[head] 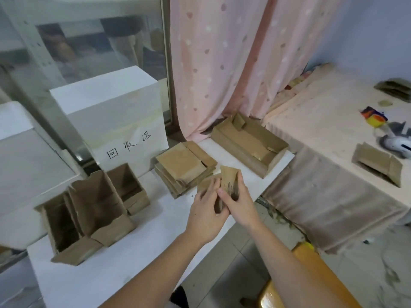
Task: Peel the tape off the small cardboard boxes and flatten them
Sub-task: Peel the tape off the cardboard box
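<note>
Gripping one small box [226, 185] between them, the left hand [205, 210] and right hand [236, 202] hold it above the bench [115, 270], fingers curled round the cardboard. A flat stack [184, 170] looks done; three open boxes [93, 210] are left.

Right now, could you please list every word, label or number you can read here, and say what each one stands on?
"回收区": handwritten in black on the front of the white box behind the white table.
Dark marks on the small cardboard box gripped by the left hand and right hand: too blurred to read.
No other text is legible.
</note>
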`<act>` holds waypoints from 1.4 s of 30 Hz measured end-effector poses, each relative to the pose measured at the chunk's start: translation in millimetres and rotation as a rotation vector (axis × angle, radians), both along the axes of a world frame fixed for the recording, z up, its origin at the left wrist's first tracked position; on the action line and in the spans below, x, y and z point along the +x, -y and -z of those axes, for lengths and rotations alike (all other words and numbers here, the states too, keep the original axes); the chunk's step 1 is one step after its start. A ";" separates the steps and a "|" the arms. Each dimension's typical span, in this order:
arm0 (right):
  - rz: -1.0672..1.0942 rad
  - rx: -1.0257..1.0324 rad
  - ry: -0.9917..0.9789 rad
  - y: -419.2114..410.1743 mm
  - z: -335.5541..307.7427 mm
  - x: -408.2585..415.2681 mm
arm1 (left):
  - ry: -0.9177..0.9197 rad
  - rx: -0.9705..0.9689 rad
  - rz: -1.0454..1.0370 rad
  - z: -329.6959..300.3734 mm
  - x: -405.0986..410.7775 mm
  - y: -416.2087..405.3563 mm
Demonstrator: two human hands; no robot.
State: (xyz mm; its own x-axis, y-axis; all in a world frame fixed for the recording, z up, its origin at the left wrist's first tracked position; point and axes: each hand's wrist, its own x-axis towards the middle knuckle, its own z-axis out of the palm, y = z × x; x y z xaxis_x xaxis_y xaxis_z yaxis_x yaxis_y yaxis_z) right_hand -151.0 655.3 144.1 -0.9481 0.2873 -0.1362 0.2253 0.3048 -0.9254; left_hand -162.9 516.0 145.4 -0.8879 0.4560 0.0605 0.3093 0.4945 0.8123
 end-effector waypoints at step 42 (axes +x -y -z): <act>-0.580 -0.138 0.158 -128.6 15.1 -115.4 | 0.389 0.245 -0.456 38.7 -66.5 -44.4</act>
State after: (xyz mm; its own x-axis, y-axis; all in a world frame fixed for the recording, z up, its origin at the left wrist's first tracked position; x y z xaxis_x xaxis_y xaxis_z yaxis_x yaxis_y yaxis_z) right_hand -266.4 783.9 129.0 -0.9098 -0.2996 -0.2871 0.1963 0.2989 -0.9339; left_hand -229.4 560.4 106.8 -0.9672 0.0418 -0.2504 -0.2277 0.2927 0.9287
